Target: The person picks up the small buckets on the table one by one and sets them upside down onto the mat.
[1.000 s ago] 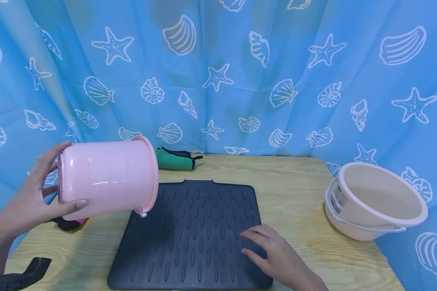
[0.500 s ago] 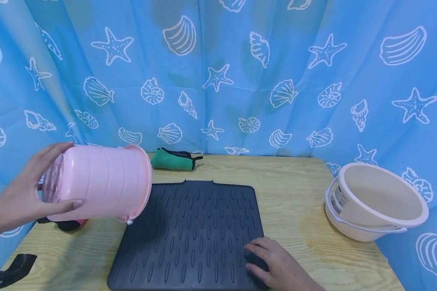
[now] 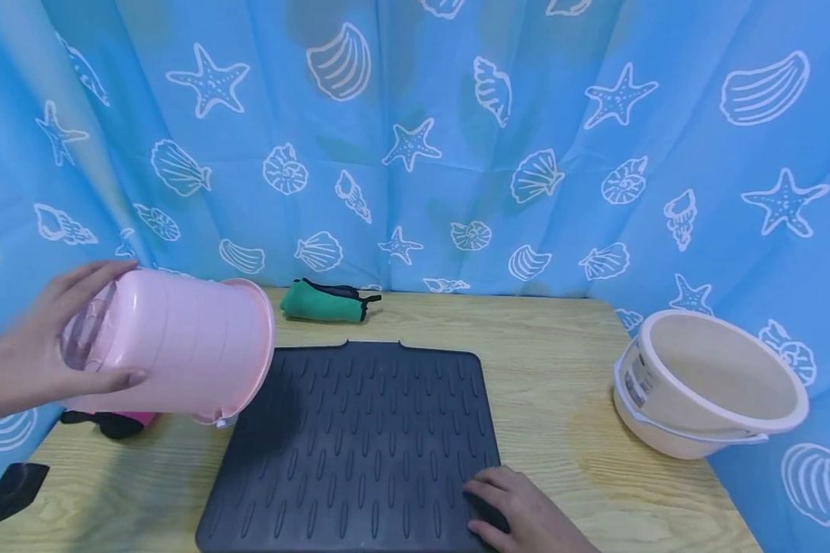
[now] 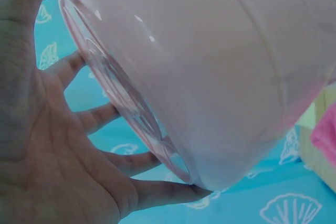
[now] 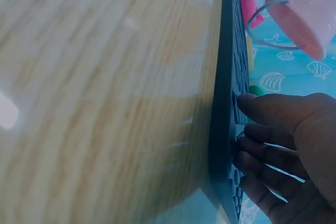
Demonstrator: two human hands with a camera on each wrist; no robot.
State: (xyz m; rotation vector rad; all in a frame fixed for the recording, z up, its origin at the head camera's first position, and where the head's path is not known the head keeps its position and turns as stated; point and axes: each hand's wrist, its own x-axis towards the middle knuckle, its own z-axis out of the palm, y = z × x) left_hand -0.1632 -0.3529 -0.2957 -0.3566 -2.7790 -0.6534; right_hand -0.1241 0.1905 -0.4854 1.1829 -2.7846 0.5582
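Note:
My left hand (image 3: 31,346) grips a pink bucket (image 3: 187,346) by its base, thumb on the near side and fingers spread over the bottom edge. The bucket lies sideways in the air above the table's left part, its mouth facing right. In the right wrist view its wire handle (image 5: 257,34) hangs below the rim. In the left wrist view the fingertips press against the ringed bottom (image 4: 126,98). My right hand (image 3: 522,514) rests at the front right edge of a dark ribbed mat (image 3: 346,445), fingers loosely bent and touching it, holding nothing.
A beige bucket (image 3: 715,384) stands at the table's right edge. At the back lies a green pouch (image 3: 325,301) with black trim. A pink and black item (image 3: 124,424) sits under the pink bucket, partly hidden. Behind the table hangs a blue shell-print curtain (image 3: 415,207).
My left hand has moved left with the pink bucket, whose mouth now tips slightly lower. My right hand has sunk a little toward the mat's front corner.

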